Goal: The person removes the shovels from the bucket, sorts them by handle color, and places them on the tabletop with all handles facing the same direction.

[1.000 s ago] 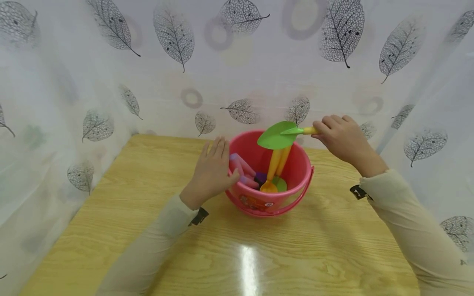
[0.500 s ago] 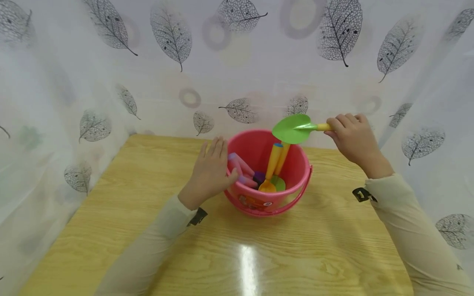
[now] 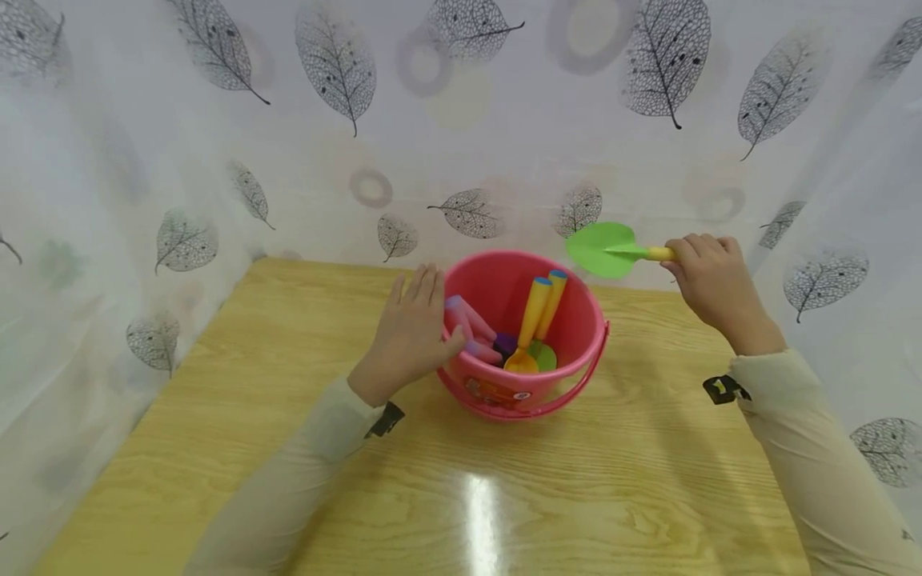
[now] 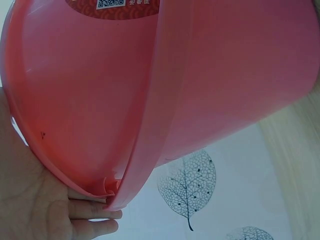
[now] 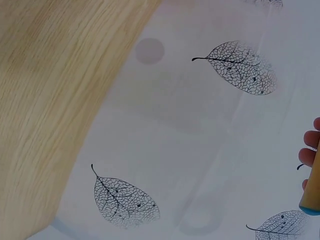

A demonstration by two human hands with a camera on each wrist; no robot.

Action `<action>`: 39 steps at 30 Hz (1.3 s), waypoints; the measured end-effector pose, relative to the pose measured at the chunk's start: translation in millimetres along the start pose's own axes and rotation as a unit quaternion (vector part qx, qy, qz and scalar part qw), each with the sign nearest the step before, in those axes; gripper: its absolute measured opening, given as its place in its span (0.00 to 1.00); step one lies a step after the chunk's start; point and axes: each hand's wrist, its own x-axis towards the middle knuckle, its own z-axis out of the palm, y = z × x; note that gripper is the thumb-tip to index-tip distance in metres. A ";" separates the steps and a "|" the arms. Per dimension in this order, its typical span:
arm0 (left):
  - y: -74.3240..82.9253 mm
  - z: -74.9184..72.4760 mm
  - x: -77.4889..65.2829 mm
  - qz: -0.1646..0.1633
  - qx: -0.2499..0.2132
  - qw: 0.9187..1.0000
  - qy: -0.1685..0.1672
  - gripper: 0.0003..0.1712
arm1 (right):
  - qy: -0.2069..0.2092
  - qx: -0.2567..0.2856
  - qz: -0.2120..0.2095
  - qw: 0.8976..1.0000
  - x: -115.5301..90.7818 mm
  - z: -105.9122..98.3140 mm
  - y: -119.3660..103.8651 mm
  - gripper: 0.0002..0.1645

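A pink plastic bucket (image 3: 576,336) stands on the wooden table (image 3: 288,416); its side fills the left wrist view as the bucket (image 4: 200,90). My left hand (image 3: 412,336) lies flat against its left side with straight fingers. My right hand (image 3: 709,284) grips the yellow handle of a green toy shovel (image 3: 601,248), held in the air just right of and behind the bucket's rim. The handle's end (image 5: 312,192) shows in the right wrist view. Inside the bucket lean two yellow-handled tools (image 3: 536,316), pink pieces (image 3: 468,328) and a purple piece (image 3: 506,344).
A white curtain printed with grey leaves (image 3: 468,120) closes in the table at the back and both sides. The bucket's handle (image 3: 569,392) hangs down over its front. Bare wood lies in front of the bucket, with a glare spot (image 3: 483,512).
My right hand has carried the green shovel from above the bucket to the right, past the rim. The left hand and the bucket have stayed put.
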 end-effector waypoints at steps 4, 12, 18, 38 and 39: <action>-0.1 0.0 0.4 -0.001 0.000 1.000 -0.004 0.47 | -0.009 -0.008 0.005 1.000 -9.3 3.0 5.9 0.15; -0.7 0.4 0.3 0.000 -0.001 1.000 0.000 0.46 | -0.016 -0.004 0.009 1.000 -23.1 10.0 14.3 0.15; -1.1 0.9 0.9 -0.002 -0.005 1.000 0.001 0.46 | -0.058 0.003 0.035 0.998 -33.0 18.3 22.1 0.12; -2.5 3.6 0.5 0.011 0.003 1.000 0.022 0.45 | -0.170 -0.012 -0.011 0.985 -59.7 50.1 41.1 0.11; -2.6 3.6 0.5 0.011 0.002 1.000 0.023 0.45 | -0.172 -0.015 -0.014 0.985 -61.1 51.8 41.9 0.11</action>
